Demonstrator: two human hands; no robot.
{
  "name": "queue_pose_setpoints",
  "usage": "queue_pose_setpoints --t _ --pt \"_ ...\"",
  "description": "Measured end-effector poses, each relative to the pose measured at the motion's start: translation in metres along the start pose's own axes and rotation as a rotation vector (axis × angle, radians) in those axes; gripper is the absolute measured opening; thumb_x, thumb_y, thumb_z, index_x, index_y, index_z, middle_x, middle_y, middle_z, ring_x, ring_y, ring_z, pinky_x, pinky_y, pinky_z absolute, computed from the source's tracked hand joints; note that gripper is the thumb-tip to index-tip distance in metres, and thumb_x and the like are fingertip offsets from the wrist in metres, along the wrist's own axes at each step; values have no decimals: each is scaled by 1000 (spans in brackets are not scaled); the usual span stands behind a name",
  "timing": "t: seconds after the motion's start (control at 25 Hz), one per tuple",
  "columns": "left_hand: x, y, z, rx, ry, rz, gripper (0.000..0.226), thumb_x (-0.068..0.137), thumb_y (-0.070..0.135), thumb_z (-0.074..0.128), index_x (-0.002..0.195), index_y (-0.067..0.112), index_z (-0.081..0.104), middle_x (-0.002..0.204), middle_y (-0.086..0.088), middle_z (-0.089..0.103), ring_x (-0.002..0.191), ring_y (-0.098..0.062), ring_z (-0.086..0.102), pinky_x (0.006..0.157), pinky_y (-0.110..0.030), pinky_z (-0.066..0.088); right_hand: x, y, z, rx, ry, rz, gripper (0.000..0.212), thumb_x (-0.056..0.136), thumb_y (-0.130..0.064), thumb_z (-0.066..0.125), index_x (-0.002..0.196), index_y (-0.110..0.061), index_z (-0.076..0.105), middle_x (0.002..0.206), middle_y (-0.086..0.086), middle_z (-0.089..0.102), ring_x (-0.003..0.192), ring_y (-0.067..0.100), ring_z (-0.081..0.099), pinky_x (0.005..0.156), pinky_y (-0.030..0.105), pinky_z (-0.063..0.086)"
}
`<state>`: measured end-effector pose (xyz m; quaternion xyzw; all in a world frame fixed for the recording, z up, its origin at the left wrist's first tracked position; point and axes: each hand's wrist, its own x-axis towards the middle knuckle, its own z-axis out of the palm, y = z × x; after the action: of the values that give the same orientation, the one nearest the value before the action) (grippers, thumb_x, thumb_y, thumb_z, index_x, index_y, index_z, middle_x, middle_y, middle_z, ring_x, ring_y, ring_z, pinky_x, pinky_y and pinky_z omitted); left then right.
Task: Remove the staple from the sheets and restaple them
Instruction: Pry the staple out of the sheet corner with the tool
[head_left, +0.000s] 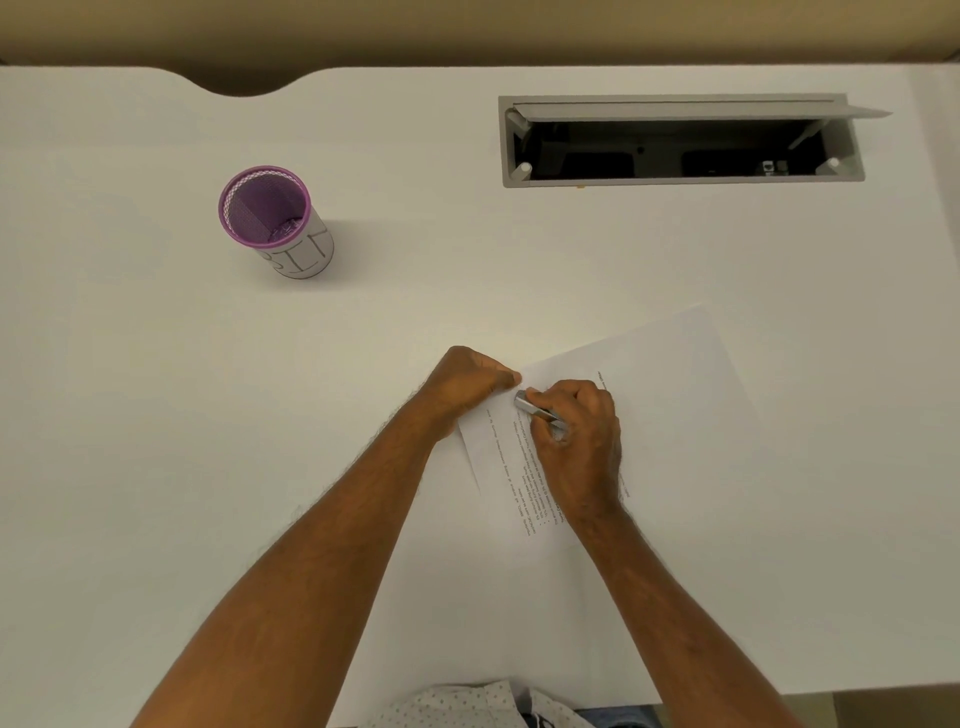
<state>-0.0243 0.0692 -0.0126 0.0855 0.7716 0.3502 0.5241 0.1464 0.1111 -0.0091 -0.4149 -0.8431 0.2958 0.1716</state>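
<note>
White printed sheets lie tilted on the white desk, right of centre. My left hand is curled in a fist, pinching the sheets' near-left corner between thumb and finger. My right hand grips a small silver metal tool, its tip pressed against the paper just beside my left thumb. The staple itself is too small to make out under the fingers.
A purple mesh cup with a white label stands at the left, some small metal bits in its bottom. An open grey cable hatch is set into the desk at the back right. The desk's front edge runs close to my body.
</note>
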Motion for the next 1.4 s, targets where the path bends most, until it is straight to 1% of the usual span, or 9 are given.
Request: queue_pose_setpoints --t 0.08,0.16,0.32,0.44,0.6,0.76,0.88,1.08,1.4 --pt "-1 2 0 -6 10 2 27 88 29 79 101 6 77 97 -9 74 86 -26 70 71 -31 58 -4 -1 -1 0 -23 -47 23 83 -5 79 103 -16 79 101 3 71 94 25 63 78 50 56" --pt "-2 2 -3 -14 -18 15 29 89 28 78 106 4 78 102 -10 76 90 -27 71 73 -31 58 -1 0 -4 61 -27 -6 24 85 -7 78 106 -17 77 104 0 70 97 22 64 81 47 58" --pt "-7 3 -9 -66 -103 49 26 92 26 75 106 4 79 103 -12 79 84 -24 75 70 -30 60 13 6 -17 186 -54 133 23 92 -22 75 115 -25 74 106 -11 68 96 7 65 80 25 59" --pt "-9 5 -10 -91 -119 55 27 92 23 75 109 2 79 107 -15 79 90 -27 74 80 -34 61 16 7 -18 155 -90 141 22 92 -25 75 113 -26 75 105 -11 69 93 7 66 78 20 56" --pt "-9 7 -11 -94 -124 41 28 92 21 75 110 1 78 109 -18 78 91 -29 73 82 -37 61 16 7 -17 142 -96 151 21 91 -25 75 113 -27 76 104 -12 69 94 8 66 77 14 51" --pt "-7 6 -9 -59 -122 48 31 93 24 74 112 0 77 111 -19 76 100 -35 72 92 -45 60 17 8 -15 148 -93 142 25 92 -28 75 116 -22 76 106 -7 70 95 11 67 80 23 58" --pt "-6 5 -9 -55 -114 59 29 92 24 76 109 1 78 109 -17 77 95 -30 70 87 -41 58 16 7 -15 156 -88 140 28 92 -30 75 119 -23 75 105 -8 70 95 10 67 80 23 58" --pt "-4 2 -8 -68 -103 74 25 89 22 78 106 3 79 104 -13 77 93 -25 69 84 -35 57 19 7 -16 181 -116 155 28 92 -29 76 119 -25 76 104 -7 70 95 12 68 81 33 61" --pt "-2 1 -7 -53 -90 69 24 91 26 77 104 6 79 103 -13 78 91 -27 71 82 -37 59 20 9 -16 178 -146 173 30 92 -29 76 120 -18 75 107 -1 71 97 15 68 85 37 61"
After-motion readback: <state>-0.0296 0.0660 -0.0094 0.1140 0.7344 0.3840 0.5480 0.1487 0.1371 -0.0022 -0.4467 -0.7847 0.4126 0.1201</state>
